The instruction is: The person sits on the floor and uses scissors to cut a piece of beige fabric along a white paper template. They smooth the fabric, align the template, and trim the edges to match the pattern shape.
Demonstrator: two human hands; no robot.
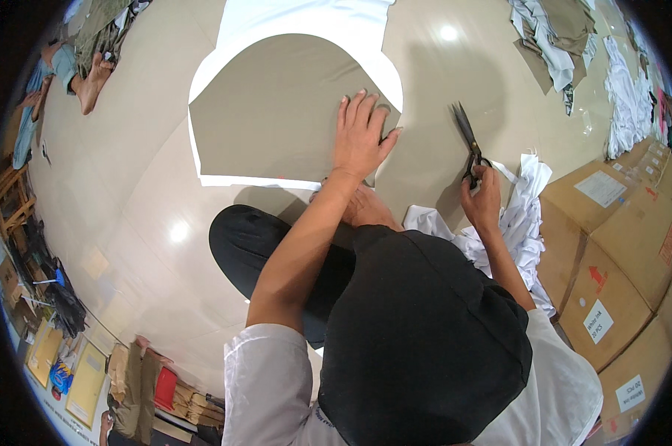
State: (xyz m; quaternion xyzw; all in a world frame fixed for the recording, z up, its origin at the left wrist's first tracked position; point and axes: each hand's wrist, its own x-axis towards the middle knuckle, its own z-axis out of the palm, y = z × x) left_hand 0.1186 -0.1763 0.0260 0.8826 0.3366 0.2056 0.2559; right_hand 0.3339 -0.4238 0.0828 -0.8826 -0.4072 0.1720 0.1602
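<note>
My left hand point(362, 137) lies flat, fingers spread, on the right part of an olive-grey fabric piece point(269, 111) with a curved top edge. White fabric point(302, 15) shows around the piece and stretches past its far edge. To the right, my right hand point(483, 195) grips the handles of black scissors point(466, 134), held away from the fabric with blades pointing far. Crumpled white cloth point(522, 215) lies beside my right forearm. My bare foot point(369, 208) rests just nearer than the fabric, partly behind my left forearm.
My bent knee in black trousers point(425, 334) fills the near middle. Cardboard boxes point(611, 253) stand stacked at the right. Olive and white cloth point(555, 37) lies far right. Another person's bare foot point(92, 85) is at the far left. Folders and cloth line the near left.
</note>
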